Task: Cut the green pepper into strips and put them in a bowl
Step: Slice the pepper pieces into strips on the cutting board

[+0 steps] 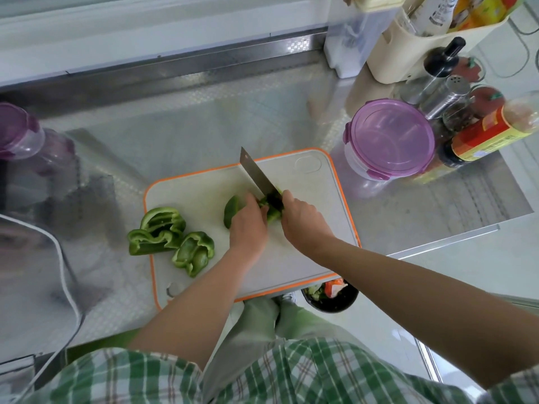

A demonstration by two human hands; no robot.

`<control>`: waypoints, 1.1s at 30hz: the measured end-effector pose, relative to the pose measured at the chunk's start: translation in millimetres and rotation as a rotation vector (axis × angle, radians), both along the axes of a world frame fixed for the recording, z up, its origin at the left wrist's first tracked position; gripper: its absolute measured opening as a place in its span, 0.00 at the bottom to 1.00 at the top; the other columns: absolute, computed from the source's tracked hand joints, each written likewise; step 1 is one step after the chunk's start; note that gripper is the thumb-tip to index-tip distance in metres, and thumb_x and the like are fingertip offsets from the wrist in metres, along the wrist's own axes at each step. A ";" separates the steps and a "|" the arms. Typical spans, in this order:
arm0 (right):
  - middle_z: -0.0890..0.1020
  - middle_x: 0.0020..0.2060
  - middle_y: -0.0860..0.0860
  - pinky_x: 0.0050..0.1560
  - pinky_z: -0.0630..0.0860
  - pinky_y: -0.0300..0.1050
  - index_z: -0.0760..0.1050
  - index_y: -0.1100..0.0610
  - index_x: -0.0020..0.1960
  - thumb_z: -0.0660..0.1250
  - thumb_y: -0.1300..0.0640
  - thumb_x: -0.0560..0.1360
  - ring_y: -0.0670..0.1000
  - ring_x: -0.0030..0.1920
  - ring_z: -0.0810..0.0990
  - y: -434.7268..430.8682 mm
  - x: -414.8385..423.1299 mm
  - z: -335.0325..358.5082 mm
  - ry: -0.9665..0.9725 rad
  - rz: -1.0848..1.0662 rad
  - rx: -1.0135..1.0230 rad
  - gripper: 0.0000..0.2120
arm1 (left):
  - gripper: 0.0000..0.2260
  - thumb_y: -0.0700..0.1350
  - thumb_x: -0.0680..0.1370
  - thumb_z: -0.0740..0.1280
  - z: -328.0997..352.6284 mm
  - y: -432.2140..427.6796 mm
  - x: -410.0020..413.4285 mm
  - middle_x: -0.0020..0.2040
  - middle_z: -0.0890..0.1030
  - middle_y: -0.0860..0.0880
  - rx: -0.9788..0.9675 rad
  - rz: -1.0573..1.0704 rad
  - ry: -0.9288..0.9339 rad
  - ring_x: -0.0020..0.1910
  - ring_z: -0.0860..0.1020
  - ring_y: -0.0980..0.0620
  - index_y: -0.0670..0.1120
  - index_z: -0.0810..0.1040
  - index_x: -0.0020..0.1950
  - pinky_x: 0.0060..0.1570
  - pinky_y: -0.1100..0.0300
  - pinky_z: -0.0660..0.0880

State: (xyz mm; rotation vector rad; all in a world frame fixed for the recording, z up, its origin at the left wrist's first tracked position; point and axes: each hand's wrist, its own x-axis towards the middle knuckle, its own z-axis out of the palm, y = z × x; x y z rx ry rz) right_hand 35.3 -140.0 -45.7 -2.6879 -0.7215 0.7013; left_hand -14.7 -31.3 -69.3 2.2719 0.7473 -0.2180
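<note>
Bare counter point(204, 112) is lying open beyond the board's point(306, 182) far edge. A lidded container point(390, 138) and bottles point(490, 132) are crowding the far right, while pepper pieces point(172, 237) are blocking the board's near-left corner.

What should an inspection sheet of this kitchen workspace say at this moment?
Surface: steel counter with an orange-edged cutting board on it.
Job's things: pepper piece under the knife; uncut pieces at the board's left edge, partly over it.
Clutter: purple-lidded tub, shaker and bottles at the right.
Hands: left hand holds the pepper piece; right hand grips the knife.
Cables: nothing seen.
Surroundings: dark container of scraps below the board's near edge; purple jug far left.
</note>
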 end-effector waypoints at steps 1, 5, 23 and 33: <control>0.73 0.38 0.56 0.33 0.64 0.50 0.60 0.57 0.52 0.53 0.64 0.79 0.60 0.35 0.70 -1.6 1.7 -2.1 0.017 -0.033 0.041 0.04 | 0.07 0.45 0.83 0.56 0.3 0.1 -0.5 0.48 0.79 0.40 0.002 -0.002 0.008 0.51 0.78 0.37 0.41 0.67 0.54 0.41 0.53 0.68; 0.74 0.35 0.59 0.31 0.65 0.51 0.60 0.59 0.48 0.55 0.64 0.78 0.62 0.34 0.72 -9.6 10.0 -1.7 0.052 -0.121 0.190 0.04 | 0.07 0.45 0.84 0.57 0.2 -0.6 1.0 0.44 0.73 0.46 -0.026 0.013 0.020 0.51 0.78 0.39 0.41 0.66 0.54 0.41 0.56 0.67; 0.65 0.31 0.50 0.27 0.56 0.44 0.63 0.62 0.64 0.55 0.64 0.78 0.54 0.31 0.66 -8.8 6.9 8.5 0.027 0.028 0.070 0.15 | 0.07 0.44 0.84 0.55 -2.2 1.3 5.7 0.43 0.74 0.44 -0.037 0.051 0.014 0.47 0.78 0.38 0.39 0.65 0.55 0.39 0.53 0.68; 0.76 0.41 0.57 0.35 0.65 0.50 0.63 0.60 0.63 0.54 0.65 0.78 0.63 0.41 0.77 2.1 2.3 -2.4 -0.008 0.055 0.011 0.13 | 0.04 0.43 0.83 0.55 0.0 2.2 3.1 0.48 0.78 0.40 -0.057 0.026 0.012 0.51 0.78 0.37 0.41 0.65 0.53 0.42 0.52 0.68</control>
